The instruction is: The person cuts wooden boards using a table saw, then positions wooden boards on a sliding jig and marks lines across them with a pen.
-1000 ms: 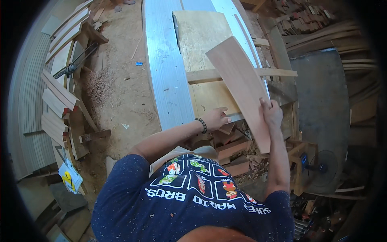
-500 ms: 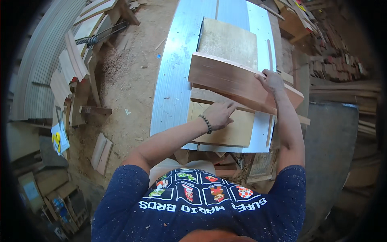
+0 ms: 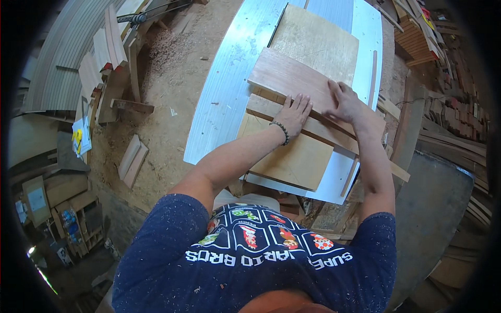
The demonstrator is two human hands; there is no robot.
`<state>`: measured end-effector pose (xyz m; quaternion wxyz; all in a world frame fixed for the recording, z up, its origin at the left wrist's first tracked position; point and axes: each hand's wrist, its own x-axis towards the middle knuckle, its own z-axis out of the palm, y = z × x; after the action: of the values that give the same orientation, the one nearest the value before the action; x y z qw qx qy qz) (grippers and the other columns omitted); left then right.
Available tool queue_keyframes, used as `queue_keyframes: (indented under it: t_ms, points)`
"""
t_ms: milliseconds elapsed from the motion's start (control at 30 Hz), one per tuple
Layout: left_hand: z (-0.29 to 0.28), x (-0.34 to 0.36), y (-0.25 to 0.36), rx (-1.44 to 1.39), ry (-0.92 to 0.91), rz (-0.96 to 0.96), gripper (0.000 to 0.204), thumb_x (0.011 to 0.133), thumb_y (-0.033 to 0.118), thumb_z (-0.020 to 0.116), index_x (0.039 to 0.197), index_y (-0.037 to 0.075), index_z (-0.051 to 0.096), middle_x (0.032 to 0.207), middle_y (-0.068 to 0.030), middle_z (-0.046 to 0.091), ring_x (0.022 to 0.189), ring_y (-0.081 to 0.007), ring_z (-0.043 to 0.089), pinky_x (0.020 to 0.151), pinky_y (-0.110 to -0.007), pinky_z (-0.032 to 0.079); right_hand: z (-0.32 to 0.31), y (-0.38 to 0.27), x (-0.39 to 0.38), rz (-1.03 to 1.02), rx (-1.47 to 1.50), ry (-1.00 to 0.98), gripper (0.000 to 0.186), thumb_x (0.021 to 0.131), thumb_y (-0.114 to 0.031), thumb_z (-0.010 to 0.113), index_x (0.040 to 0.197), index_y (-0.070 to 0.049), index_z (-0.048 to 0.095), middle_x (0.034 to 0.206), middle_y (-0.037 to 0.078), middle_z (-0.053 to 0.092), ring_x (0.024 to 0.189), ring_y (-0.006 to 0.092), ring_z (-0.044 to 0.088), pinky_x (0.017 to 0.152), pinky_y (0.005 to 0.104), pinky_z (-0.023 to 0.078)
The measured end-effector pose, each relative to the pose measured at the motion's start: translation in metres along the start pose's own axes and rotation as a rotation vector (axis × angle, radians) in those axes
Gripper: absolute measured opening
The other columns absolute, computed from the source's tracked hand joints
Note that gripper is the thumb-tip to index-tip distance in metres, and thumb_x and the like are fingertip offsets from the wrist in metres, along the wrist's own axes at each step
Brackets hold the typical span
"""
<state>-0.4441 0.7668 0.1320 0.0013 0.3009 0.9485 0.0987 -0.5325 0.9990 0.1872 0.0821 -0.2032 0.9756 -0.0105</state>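
Note:
A wide, thick reddish-brown wooden board (image 3: 292,70) lies with its broad face up, slanting down to the right. My left hand (image 3: 295,116), a beaded bracelet at its wrist, is open, its fingers stretched flat over the board's near edge. Farther right, my right hand (image 3: 350,107) grips the same board with bent fingers, thumb by the near edge and fingertips on the face. Just nearer to me, a narrower wooden piece (image 3: 326,130) runs alongside. Beneath are a pale plywood panel (image 3: 318,44) and a second light panel (image 3: 289,156).
A silvery ribbed sheet (image 3: 216,104) covers the work surface. Stacked timber and a cable stand left, near a ribbed panel stack (image 3: 57,57). Two offcuts (image 3: 133,161) lie on the dusty floor. At right are a dark slab (image 3: 433,219) and piled wood.
The wide board has tipped from standing on edge to lying broad face up. My left hand has moved up onto its near edge; my right hand's grip has shifted. The view has turned slightly.

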Motion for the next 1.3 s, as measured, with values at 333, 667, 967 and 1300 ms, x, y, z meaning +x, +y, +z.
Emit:
queue_keyframes:
  t_ms: [333, 667, 967, 1300]
  points:
    - [0.0, -0.001, 0.009, 0.074, 0.035, -0.002, 0.054, 0.095, 0.023, 0.044, 0.144, 0.003, 0.038, 0.149, -0.0222, 0.037, 0.139, -0.0403, 0.034, 0.111, -0.059, 0.029, -0.012, -0.034, -0.012, 0.0, -0.048, -0.174, 0.118, 0.061, -0.051, 0.081, 0.156, -0.018, 0.02, 0.153, 0.032, 0.022, 0.144, 0.0474, 0.021, 0.118, 0.0571, 0.02]
    - [0.011, -0.008, 0.004, 0.039, 0.093, 0.004, 0.052, 0.095, 0.024, 0.044, 0.146, 0.014, 0.041, 0.153, -0.0218, 0.034, 0.141, -0.0427, 0.031, 0.11, -0.067, 0.025, -0.005, -0.041, -0.013, -0.026, -0.077, -0.141, 0.116, 0.059, -0.052, 0.079, 0.155, -0.017, 0.023, 0.151, 0.031, 0.026, 0.142, 0.0466, 0.024, 0.117, 0.0567, 0.021]
    - [0.013, -0.011, 0.006, 0.066, 0.105, -0.008, 0.05, 0.097, 0.025, 0.04, 0.146, 0.013, 0.042, 0.154, -0.0225, 0.034, 0.141, -0.0434, 0.032, 0.11, -0.067, 0.025, 0.0, -0.04, -0.012, -0.03, -0.06, -0.083, 0.114, 0.058, -0.054, 0.079, 0.154, -0.02, 0.028, 0.15, 0.029, 0.03, 0.14, 0.0454, 0.029, 0.116, 0.0574, 0.025]
    - [0.013, -0.01, 0.006, 0.038, 0.127, -0.022, 0.049, 0.097, 0.025, 0.04, 0.145, 0.014, 0.044, 0.153, -0.0226, 0.035, 0.141, -0.043, 0.033, 0.11, -0.067, 0.025, 0.005, -0.035, -0.01, -0.057, -0.063, -0.071, 0.115, 0.058, -0.052, 0.081, 0.154, -0.023, 0.027, 0.149, 0.029, 0.03, 0.139, 0.0459, 0.029, 0.115, 0.0575, 0.025]
